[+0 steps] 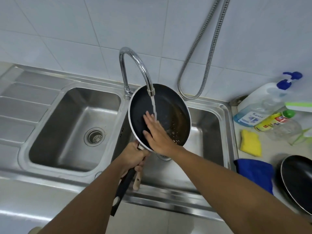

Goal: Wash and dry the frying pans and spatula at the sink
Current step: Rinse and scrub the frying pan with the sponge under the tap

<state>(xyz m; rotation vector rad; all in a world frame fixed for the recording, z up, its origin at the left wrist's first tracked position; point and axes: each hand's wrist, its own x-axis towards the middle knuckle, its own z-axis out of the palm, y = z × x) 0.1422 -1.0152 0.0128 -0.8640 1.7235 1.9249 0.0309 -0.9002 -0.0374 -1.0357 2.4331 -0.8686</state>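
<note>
A black frying pan (170,105) with a pale rim is held tilted over the right sink basin (209,132), under the running tap (135,65). My left hand (133,156) is shut on its black handle. My right hand (157,132) lies flat, fingers spread, on the pan's inner surface where the water lands. Brown residue shows on the pan's right side. A pale wooden handle (137,181), maybe the spatula's, pokes out below my left hand. A second black pan (298,179) rests on the counter at the right.
The left basin (70,125) with its drain sits beside a ribbed draining board. On the right counter stand a pump bottle (260,102), a yellow dish-soap bottle (273,122), a yellow sponge (250,142) and a blue cloth (255,173). A metal hose (199,53) hangs on the tiled wall.
</note>
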